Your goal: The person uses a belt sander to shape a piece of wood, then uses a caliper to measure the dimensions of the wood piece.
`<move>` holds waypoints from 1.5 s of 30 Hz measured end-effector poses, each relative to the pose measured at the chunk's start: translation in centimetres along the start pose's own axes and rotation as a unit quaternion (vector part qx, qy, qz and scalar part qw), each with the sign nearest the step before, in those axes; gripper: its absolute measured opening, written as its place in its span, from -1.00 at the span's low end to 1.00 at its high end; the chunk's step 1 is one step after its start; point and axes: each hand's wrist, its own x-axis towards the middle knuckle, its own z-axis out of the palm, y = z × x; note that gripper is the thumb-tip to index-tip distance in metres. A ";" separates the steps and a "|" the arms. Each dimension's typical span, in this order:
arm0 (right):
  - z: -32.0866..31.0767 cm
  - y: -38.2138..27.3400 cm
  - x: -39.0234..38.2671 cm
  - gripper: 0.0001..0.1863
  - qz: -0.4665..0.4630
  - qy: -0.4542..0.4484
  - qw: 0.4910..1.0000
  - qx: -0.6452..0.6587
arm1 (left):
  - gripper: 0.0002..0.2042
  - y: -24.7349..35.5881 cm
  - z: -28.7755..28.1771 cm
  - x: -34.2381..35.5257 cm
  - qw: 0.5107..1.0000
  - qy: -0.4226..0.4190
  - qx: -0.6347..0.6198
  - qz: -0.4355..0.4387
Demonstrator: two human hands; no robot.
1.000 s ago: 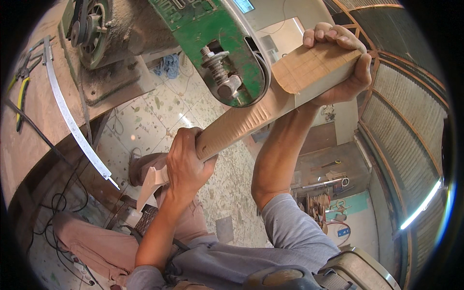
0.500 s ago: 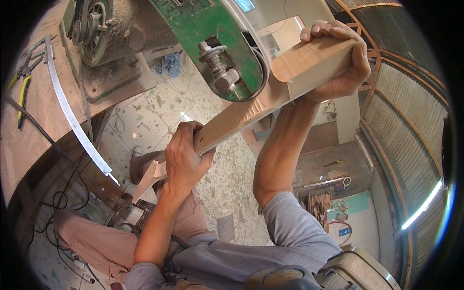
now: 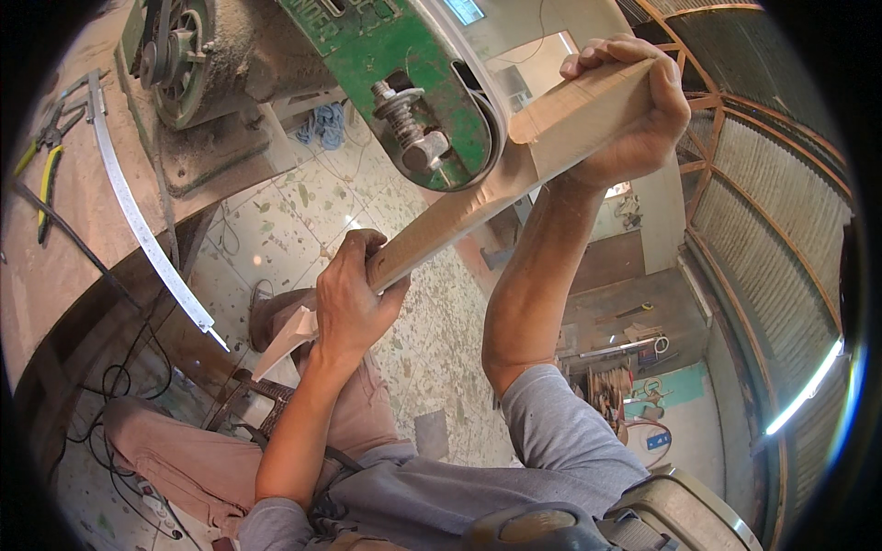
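Observation:
A long pale wooden piece shaped like an instrument neck (image 3: 436, 225) slants up to the right between my hands. My left hand (image 3: 354, 294) is wrapped round its lower part, and a flared, angled end (image 3: 287, 342) juts out behind the wrist. At the upper right my right hand (image 3: 657, 115) grips the thick block end, fingers over the top and palm beneath. Between the hands, the inner curve beside the block meets the rounded nose of a green belt sander (image 3: 367, 78). The exact contact spot is partly hidden by the machine.
On the bench (image 3: 101, 234) at left lie yellow-handled pliers (image 3: 46, 174) and a long pale strip (image 3: 138, 216). A dusty motor (image 3: 197, 60) stands behind them. Black cables (image 3: 115, 386) hang by my leg. A lit tube (image 3: 804, 386) shows at right.
The right hand and block end have shifted slightly left and up. The wood has rolled a little, and the ridges along its face show less. My left hand has hardly moved.

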 end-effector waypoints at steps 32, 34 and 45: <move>-6.2 -1.5 -4.8 -0.40 0.225 0.216 0.950 -0.013 | -0.37 3.4 4.7 0.1 0.993 -0.108 0.033 0.035; -7.6 -3.0 -9.9 -0.25 0.207 0.242 0.945 0.070 | -0.31 5.8 7.1 0.4 0.984 -0.087 0.100 0.123; -17.8 -9.5 -12.5 -0.43 0.360 0.248 0.899 -0.010 | -0.17 13.1 14.1 0.2 0.917 -0.145 0.234 0.290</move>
